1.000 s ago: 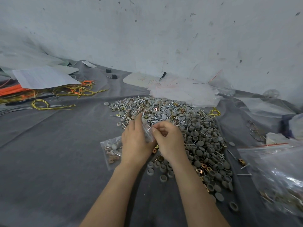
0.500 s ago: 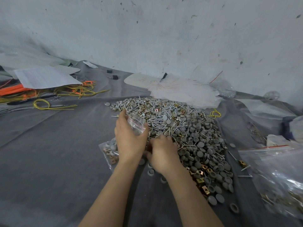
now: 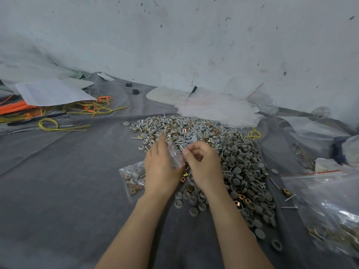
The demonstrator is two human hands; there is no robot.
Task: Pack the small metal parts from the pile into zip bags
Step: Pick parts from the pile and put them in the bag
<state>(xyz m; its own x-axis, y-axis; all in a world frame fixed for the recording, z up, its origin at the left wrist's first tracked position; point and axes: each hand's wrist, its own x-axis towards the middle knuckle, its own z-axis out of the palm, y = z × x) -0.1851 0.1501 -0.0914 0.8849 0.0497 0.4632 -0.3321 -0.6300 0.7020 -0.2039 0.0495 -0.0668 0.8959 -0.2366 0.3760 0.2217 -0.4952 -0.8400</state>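
A wide pile of small parts (image 3: 223, 156), grey caps, screws and copper square pieces, covers the grey cloth in front of me. My left hand (image 3: 161, 167) grips a small clear zip bag (image 3: 175, 157) with a red strip, held over the pile's near edge. My right hand (image 3: 204, 164) is beside the bag's mouth with fingers curled, pinching something small that I cannot make out. A filled zip bag (image 3: 133, 178) with caps and copper pieces lies flat just left of my left hand.
A large clear bag (image 3: 330, 206) holding parts lies at the right. A stack of empty zip bags (image 3: 217, 109) sits behind the pile by the wall. Yellow and orange wires (image 3: 64, 113) and a paper sheet (image 3: 52, 92) lie at the far left.
My right hand was down among the parts half a second ago; it has risen back to the bag's mouth. My left hand tilted the bag toward it.
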